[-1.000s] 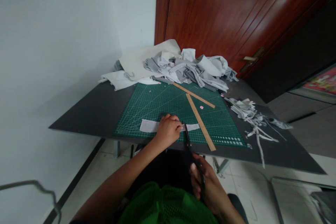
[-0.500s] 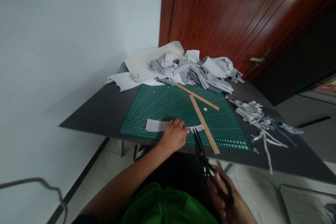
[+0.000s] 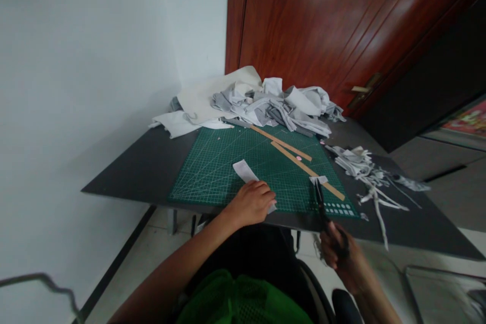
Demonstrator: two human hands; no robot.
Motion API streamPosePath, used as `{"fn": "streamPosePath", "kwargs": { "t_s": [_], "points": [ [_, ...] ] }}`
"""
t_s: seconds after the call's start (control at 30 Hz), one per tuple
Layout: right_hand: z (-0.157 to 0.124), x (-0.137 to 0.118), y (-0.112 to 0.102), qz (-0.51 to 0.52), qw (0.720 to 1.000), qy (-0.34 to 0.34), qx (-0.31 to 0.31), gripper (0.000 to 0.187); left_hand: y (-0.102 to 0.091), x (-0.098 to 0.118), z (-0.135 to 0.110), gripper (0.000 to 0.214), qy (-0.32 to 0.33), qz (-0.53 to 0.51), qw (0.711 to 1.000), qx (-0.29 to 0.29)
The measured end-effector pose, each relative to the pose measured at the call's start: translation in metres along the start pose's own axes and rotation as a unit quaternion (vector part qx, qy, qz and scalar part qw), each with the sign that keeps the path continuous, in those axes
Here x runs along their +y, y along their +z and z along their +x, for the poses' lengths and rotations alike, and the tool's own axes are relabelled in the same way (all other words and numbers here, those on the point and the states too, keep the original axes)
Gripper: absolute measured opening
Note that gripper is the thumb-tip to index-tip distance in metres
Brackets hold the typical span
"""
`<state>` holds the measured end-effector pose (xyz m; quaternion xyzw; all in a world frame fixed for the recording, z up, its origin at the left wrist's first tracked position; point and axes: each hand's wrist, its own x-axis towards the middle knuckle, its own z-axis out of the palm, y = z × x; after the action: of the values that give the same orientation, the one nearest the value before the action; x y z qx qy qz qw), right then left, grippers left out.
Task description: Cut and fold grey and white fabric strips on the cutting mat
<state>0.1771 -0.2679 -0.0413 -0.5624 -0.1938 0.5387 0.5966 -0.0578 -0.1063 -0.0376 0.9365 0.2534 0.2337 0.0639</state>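
Note:
My left hand is closed over a strip of pale fabric near the front edge of the green cutting mat. One end of the strip sticks out beyond the fingers, and a small corner shows below them. Black scissors are gripped in my right hand at the mat's right front. Their tips are at a small pale fabric piece, which lies over a wooden ruler. A second wooden ruler runs diagonally behind it.
Grey and white cloth is heaped at the back of the dark table, against the wooden door. Fabric scraps and strips lie right of the mat. A pink piece rests by the rulers.
The small fabric piece is now apart from the strip and farther right with the scissors. The held strip has turned to slant. The nearer ruler has swung, its front end moving right.

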Motion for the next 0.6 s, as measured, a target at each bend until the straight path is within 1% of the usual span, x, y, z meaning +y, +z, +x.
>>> {"fn": "streamPosePath", "kwargs": {
  "t_s": [0.1, 0.13, 0.17, 0.2, 0.23, 0.33, 0.47, 0.53, 0.57, 0.6],
  "points": [
    [-0.013, 0.009, 0.0, -0.017, 1.0, -0.01, -0.022, 0.054, 0.0, -0.001, 0.001, 0.02, -0.13, 0.031, 0.988, 0.073],
    [-0.019, 0.013, 0.0, -0.03, 0.999, -0.006, -0.037, 0.057, 0.001, -0.001, 0.002, 0.022, -0.172, 0.044, 0.981, 0.081],
    [-0.027, 0.017, -0.001, -0.045, 0.998, -0.005, -0.05, 0.058, 0.001, -0.002, 0.003, 0.027, -0.2, 0.054, 0.975, 0.078],
    [-0.034, 0.022, -0.001, -0.062, 0.996, -0.003, -0.065, 0.059, 0.001, -0.002, 0.004, 0.033, -0.214, 0.061, 0.973, 0.069],
    [-0.042, 0.027, -0.002, -0.074, 0.994, 0.006, -0.082, 0.061, 0.001, -0.003, 0.004, 0.038, -0.212, 0.062, 0.974, 0.058],
    [-0.062, 0.039, -0.007, -0.091, 0.987, 0.031, -0.13, 0.072, 0.002, -0.007, 0.005, 0.048, -0.168, 0.031, 0.985, 0.031],
    [-0.079, 0.047, -0.019, -0.129, 0.981, 0.027, -0.141, 0.069, 0.004, -0.019, 0.004, 0.061, -0.124, -0.03, 0.992, -0.001],
    [-0.083, 0.05, -0.024, -0.15, 0.976, 0.046, -0.149, 0.068, 0.006, -0.026, 0.003, 0.07, -0.095, -0.064, 0.993, -0.027],
    [-0.083, 0.052, -0.026, -0.151, 0.975, 0.055, -0.155, 0.068, 0.007, -0.029, 0.002, 0.072, -0.086, -0.08, 0.993, -0.029],
    [-0.083, 0.055, -0.026, -0.145, 0.974, 0.063, -0.162, 0.069, 0.009, -0.031, 0.002, 0.071, -0.084, -0.093, 0.992, -0.017]
  ]
}}
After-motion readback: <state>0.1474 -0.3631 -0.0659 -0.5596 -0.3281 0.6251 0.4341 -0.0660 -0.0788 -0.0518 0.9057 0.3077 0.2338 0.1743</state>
